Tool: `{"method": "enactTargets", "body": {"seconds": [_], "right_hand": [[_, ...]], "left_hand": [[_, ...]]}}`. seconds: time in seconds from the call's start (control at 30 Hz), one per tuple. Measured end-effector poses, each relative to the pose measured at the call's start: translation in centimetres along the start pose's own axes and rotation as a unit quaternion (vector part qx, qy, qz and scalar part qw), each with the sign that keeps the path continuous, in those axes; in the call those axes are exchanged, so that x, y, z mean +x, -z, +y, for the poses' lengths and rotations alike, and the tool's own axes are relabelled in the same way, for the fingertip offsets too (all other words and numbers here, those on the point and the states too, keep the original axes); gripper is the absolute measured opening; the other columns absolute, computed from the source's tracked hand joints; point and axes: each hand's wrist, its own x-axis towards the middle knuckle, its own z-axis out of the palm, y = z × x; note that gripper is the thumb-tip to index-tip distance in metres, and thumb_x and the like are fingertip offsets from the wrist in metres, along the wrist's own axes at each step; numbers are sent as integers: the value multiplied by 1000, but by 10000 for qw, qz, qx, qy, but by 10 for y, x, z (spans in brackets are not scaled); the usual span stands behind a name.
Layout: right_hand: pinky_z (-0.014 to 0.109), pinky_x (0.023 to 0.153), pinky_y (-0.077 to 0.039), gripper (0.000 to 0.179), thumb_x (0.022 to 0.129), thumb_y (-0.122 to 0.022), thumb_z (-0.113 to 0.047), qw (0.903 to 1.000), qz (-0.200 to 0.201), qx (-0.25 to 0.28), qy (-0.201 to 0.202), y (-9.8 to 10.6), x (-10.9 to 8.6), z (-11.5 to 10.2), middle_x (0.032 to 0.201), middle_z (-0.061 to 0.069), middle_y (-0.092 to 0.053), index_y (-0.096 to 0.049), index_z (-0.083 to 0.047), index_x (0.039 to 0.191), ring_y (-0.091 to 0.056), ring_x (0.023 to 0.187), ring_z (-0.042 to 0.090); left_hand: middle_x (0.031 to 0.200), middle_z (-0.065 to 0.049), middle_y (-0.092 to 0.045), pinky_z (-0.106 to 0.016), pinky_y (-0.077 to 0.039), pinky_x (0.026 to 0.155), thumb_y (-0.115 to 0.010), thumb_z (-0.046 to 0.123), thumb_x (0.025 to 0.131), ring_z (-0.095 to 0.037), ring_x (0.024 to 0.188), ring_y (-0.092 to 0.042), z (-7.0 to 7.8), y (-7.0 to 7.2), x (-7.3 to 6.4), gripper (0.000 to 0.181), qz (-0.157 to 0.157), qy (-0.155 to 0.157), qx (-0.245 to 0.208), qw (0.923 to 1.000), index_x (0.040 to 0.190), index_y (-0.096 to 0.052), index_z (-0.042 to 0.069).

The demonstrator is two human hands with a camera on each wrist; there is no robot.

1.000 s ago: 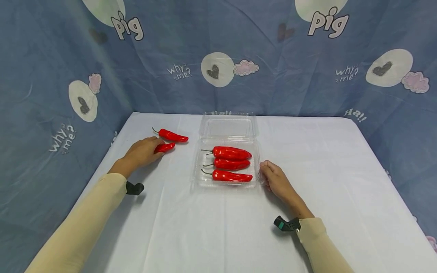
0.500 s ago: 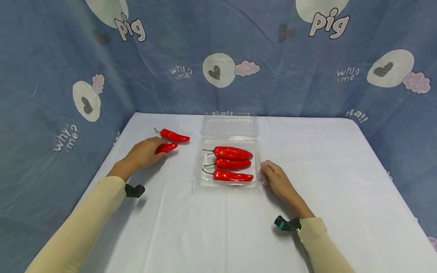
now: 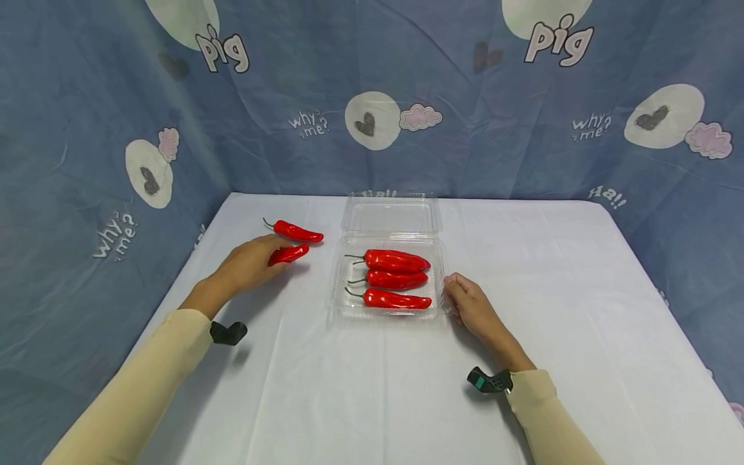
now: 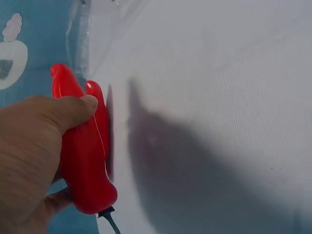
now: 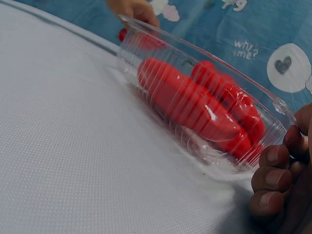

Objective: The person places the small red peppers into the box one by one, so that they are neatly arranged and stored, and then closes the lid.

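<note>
My left hand (image 3: 251, 263) grips a red chili pepper (image 4: 85, 161), its thumb across the side and the dark stem pointing down in the left wrist view. A shadow falls on the cloth below it. Just behind lies another red chili (image 3: 298, 231), stem to the left. In the middle stands a clear plastic clamshell box (image 3: 340, 284) with its lid (image 3: 389, 214) folded back. Three red chilies (image 3: 396, 299) lie side by side in it. With thumb and forefinger my right hand (image 3: 469, 303) pinches the box's right rim, the other fingers curled beside it (image 5: 273, 178).
A white cloth (image 3: 349, 394) covers the table. Blue printed fabric (image 3: 279, 155) hangs behind it and along the left side. Black bands with small camera mounts (image 3: 488, 381) sit on both wrists.
My left hand has lifted the gripped chili slightly and shifted it a little to the right. The right hand and the box stay where they were.
</note>
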Motion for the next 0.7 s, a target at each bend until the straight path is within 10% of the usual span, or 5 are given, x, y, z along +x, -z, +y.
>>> {"method": "enactTargets", "body": {"seconds": [0.7], "right_hand": [[24, 46, -37, 32, 110, -38, -17, 10000, -18, 62, -18, 0, 0, 2, 63, 4, -42, -47, 1, 85, -41, 51, 16]], "left_hand": [[122, -5, -65, -46, -53, 90, -79, 30, 88, -22, 107, -61, 51, 23, 1, 47, 532, -895, 198, 9944, 130, -64, 15]]}}
